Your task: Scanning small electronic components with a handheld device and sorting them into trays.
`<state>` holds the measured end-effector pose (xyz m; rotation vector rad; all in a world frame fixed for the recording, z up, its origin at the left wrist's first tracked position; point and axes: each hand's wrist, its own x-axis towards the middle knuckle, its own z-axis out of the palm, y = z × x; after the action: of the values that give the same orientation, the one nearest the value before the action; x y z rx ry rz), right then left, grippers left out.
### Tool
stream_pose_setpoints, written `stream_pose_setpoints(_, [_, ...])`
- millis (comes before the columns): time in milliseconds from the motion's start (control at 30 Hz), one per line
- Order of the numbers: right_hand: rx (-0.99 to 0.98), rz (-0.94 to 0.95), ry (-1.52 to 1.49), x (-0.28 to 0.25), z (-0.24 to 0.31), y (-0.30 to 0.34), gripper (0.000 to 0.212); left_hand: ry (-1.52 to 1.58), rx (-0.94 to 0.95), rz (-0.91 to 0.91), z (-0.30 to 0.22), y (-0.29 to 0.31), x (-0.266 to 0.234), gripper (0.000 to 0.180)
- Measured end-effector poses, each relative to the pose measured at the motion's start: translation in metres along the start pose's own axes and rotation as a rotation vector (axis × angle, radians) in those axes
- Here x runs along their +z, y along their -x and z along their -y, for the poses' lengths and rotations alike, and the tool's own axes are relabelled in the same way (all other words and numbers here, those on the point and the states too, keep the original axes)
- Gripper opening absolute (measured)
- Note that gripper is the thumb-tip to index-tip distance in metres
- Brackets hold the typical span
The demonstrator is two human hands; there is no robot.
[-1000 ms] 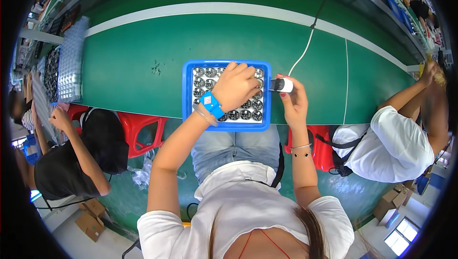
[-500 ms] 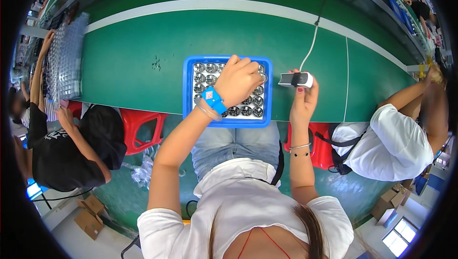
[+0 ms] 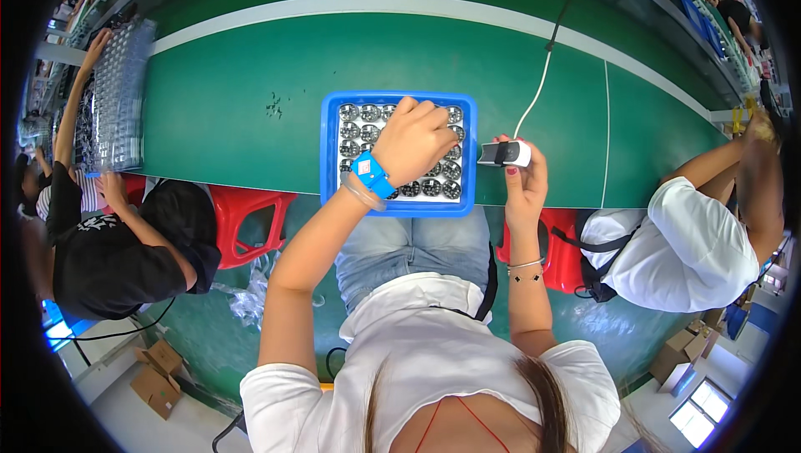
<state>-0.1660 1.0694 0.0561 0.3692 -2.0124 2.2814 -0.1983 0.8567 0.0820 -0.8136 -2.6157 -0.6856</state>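
A blue tray (image 3: pixel 329 153) is at twelve o'clock. The left hand (image 3: pixel 412 143) hides its middle; can't tell if those fingers pinch. The right hand (image 3: pixel 529 178) grips a white gadget (image 3: pixel 509 153) at one; dark bits (image 3: pixel 274 105), eleven.

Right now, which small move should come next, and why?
Perhaps ease the white device leftward over the blue tray: the right hand holds it just beyond the tray's right rim, while the left hand is over the round parts.

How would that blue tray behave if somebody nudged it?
The blue tray would probably stay stiff, judging by its thick, straight sides. Being broad, it seems unlikely to tip. Its many round pieces may add some weight.
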Motion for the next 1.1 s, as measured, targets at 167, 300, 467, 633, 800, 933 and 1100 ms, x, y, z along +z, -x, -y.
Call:
stream_pose_setpoints(167, [0.002,0.018,0.019,0.000,-0.001,0.001,0.035,0.020,-0.037,0.034,0.006,0.000,0.008,0.009])
stream_pose_setpoints(300, [0.024,0.028,0.049,0.001,0.000,0.000,0.035,0.103,-0.060,-0.001,-0.002,0.000,-0.006,0.011])
stream_pose_setpoints(467, [-0.029,0.166,0.301,0.000,-0.002,-0.003,0.034,0.047,0.046,0.070,-0.006,0.009,-0.003,0.012])
stream_pose_setpoints(633, [-0.040,0.201,0.361,0.004,0.005,-0.006,0.033,0.079,0.058,-0.012,-0.014,0.004,-0.009,0.011])
stream_pose_setpoints(800, [0.016,0.054,0.101,0.009,-0.001,0.001,0.033,0.069,0.014,0.002,-0.017,0.006,-0.008,0.009])
stream_pose_setpoints(933, [-0.001,-0.166,-0.030,0.003,0.006,0.001,0.038,-0.005,0.057,0.000,-0.014,0.007,-0.004,0.007])
stream_pose_setpoints(1100, [-0.027,-0.039,0.034,-0.005,0.011,0.006,0.036,0.031,0.063,0.024,-0.011,0.010,-0.004,0.010])
